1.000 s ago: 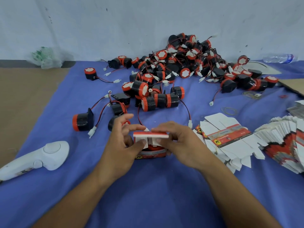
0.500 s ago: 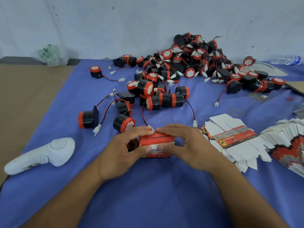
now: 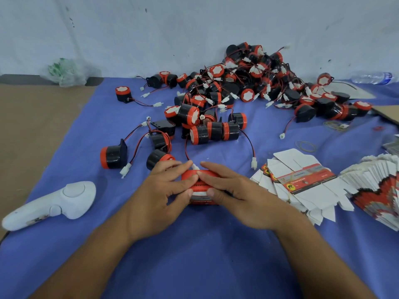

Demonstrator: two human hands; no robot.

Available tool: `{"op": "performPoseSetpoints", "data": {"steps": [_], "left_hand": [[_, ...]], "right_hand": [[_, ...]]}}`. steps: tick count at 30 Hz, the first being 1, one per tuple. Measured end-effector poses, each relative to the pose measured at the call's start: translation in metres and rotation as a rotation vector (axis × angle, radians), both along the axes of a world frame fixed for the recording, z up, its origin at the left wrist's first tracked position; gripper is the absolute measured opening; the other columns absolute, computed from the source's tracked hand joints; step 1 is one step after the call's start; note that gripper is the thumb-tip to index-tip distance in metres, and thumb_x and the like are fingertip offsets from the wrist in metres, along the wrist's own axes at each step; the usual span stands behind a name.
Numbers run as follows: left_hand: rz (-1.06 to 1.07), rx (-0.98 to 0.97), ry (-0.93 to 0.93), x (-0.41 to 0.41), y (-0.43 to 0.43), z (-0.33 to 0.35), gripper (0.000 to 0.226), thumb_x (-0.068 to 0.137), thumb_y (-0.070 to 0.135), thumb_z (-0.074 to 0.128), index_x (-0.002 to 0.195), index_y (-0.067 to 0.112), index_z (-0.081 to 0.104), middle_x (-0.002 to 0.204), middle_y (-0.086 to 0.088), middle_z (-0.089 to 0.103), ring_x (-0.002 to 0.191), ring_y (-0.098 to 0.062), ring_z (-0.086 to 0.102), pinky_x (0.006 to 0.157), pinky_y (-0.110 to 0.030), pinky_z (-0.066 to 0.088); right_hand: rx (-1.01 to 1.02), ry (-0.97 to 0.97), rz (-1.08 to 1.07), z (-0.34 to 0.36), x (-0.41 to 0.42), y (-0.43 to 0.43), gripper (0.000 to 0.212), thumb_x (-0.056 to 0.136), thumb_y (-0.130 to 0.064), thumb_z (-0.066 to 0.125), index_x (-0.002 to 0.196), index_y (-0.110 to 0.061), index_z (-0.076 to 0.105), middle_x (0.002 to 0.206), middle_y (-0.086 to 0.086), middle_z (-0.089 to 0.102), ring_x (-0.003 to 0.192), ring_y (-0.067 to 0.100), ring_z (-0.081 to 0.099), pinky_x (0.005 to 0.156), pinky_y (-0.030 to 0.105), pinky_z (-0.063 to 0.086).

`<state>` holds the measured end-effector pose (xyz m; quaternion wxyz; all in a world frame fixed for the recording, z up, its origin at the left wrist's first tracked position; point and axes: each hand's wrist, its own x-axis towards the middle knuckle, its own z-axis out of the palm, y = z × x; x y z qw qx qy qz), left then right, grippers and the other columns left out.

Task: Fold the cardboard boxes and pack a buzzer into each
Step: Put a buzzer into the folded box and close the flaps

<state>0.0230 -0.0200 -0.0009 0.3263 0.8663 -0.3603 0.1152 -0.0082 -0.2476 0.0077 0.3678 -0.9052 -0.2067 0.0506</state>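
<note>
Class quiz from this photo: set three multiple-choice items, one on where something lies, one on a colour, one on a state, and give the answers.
1. Where does the white controller lie?
A. On the buzzer pile
B. Beside the left hand, on the cloth
C. On the flat cartons

2. What colour is the cloth?
A. Green
B. Blue
C. Yellow

3. How is the small red box?
A. Lying flat, unfolded
B. Torn in half
C. Folded up, held in both hands

Answers:
1 B: it rests on the cloth, out to the left hand's side.
2 B: blue cloth spreads under everything.
3 C: the left hand and right hand grip it, fingers on top and thumbs in front.
</note>
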Motion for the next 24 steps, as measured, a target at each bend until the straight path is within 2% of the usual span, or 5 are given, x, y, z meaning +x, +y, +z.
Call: {"op": "performPoseSetpoints", "data": {"steps": [8,11,15,21,24], "left_hand": [[-0.067,0.124,-0.135,-0.002,0.000,0.000,0.042,0.094,0.031,0.059,0.127,0.006,0.064,0.139,-0.009,0.055,0.133,-0.020,0.048,0.112,-0.052,0.036],[-0.067,-0.109,0.006,-0.001,0.000,-0.005,0.037,0.093,0.020,0.060,0.129,0.010,0.060,0.142,0.000,0.049,0.139,0.006,0.029,0.120,-0.032,0.021],[-0.019,-0.091,-0.026,0.006,0.001,-0.010,0.034,0.089,0.004,0.062,0.122,0.007,0.067,0.138,-0.002,0.056,0.137,-0.025,0.044,0.117,-0.036,0.031],[-0.029,0.033,-0.331,0.014,-0.004,-0.009,0.027,0.090,0.010,0.053,0.101,-0.002,0.075,0.120,-0.010,0.069,0.128,-0.038,0.053,0.108,-0.043,0.042],[-0.010,-0.006,-0.199,0.015,-0.003,-0.012,0.021,0.089,0.010,0.064,0.106,0.001,0.072,0.131,-0.004,0.062,0.136,-0.023,0.045,0.112,-0.037,0.038]], "right_hand": [[0.333,0.175,-0.040,-0.004,0.004,0.000,0.035,0.101,-0.026,0.056,0.135,-0.032,0.062,0.155,-0.027,0.033,0.141,-0.012,0.028,0.117,0.023,0.031],[0.273,-0.072,-0.102,-0.006,0.005,0.005,0.032,0.095,-0.030,0.062,0.124,-0.022,0.072,0.145,-0.013,0.051,0.133,-0.003,0.046,0.110,0.021,0.040],[0.080,-0.374,-0.088,-0.005,0.007,0.015,0.033,0.095,-0.025,0.063,0.123,-0.012,0.071,0.141,0.000,0.058,0.132,0.012,0.051,0.112,0.032,0.041],[-0.140,-0.336,-0.001,-0.006,0.006,0.007,0.040,0.100,-0.019,0.060,0.139,-0.019,0.058,0.161,0.001,0.030,0.150,0.024,0.027,0.124,0.032,0.020],[-0.092,-0.317,-0.022,-0.011,0.006,0.007,0.038,0.099,-0.020,0.061,0.137,-0.023,0.061,0.160,0.004,0.034,0.144,0.023,0.039,0.117,0.035,0.035]]}}
